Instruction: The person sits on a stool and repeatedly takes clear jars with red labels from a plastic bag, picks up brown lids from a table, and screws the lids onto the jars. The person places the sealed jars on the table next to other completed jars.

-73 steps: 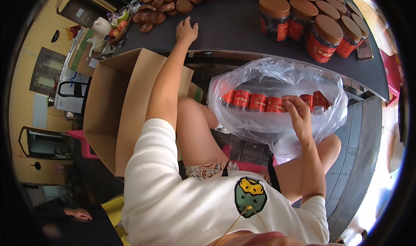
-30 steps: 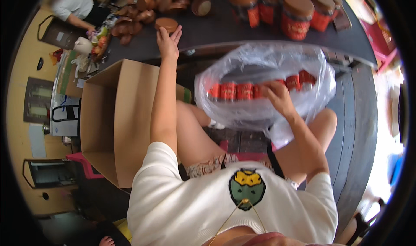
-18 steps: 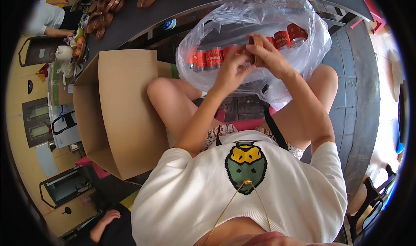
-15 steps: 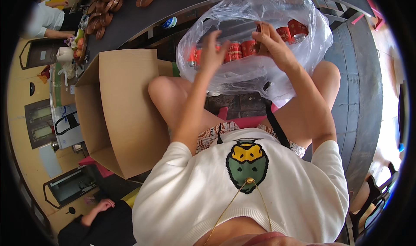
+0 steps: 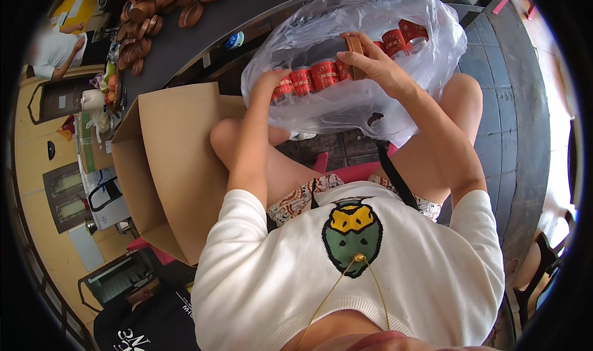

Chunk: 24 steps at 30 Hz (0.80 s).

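Observation:
A large clear plastic bag (image 5: 346,107) lies open in front of me, holding a row of clear jars with red labels (image 5: 323,75). My left hand (image 5: 269,84) is inside the bag's left side, its fingers closed at the top of the leftmost red-labelled jar (image 5: 285,90). Part of that grip is hidden behind the hand. Above the middle of the row, my right hand (image 5: 380,67) grips a small stack of round brown lids (image 5: 354,53), held on edge between thumb and fingers. More red-labelled jars (image 5: 393,42) sit at the bag's right end.
An open cardboard box (image 5: 179,165) stands at my left, beside my knee. Many loose brown lids (image 5: 145,26) are heaped on the dark table (image 5: 247,2) at the far left. Another person (image 5: 58,54) is at the upper left, and a black shirt (image 5: 145,317) shows at lower left.
My left hand has moved down and left, from open above the jars to closed at the leftmost jar. My right hand still holds the lids, slightly lower and further left.

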Each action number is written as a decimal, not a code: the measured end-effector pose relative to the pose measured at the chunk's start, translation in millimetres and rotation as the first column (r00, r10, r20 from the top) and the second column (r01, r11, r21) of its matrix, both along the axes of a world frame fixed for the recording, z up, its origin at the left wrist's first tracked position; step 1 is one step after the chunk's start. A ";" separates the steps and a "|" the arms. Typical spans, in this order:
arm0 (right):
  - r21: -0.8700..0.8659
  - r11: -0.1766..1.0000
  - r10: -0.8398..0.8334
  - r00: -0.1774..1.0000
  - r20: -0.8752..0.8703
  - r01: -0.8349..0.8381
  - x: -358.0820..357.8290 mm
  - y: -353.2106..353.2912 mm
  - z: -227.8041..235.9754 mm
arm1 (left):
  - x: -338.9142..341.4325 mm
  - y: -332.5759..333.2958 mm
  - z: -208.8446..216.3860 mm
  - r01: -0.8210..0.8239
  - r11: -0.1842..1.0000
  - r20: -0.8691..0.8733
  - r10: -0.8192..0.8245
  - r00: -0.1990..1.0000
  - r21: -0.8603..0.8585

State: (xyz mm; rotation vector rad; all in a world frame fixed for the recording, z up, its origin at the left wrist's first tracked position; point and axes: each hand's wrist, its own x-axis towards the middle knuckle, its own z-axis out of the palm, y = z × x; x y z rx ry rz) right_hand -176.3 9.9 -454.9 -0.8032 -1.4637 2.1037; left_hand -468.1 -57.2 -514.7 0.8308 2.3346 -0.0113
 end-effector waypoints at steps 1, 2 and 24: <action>-0.013 1.000 0.009 1.000 -0.004 -0.009 1.1 1.5 -1.3 | 9.0 -1.6 -0.2 0.044 0.998 0.016 -0.044 0.999 0.038; -0.024 0.999 0.030 0.999 -0.014 -0.030 -0.2 0.2 -0.1 | -1.6 -6.8 -16.5 0.076 0.995 -0.009 -0.076 0.997 0.061; 0.462 0.880 0.010 0.967 -0.254 0.112 1.4 -9.9 12.7 | 136.9 -74.0 98.9 -0.925 0.249 0.925 -0.322 0.202 0.288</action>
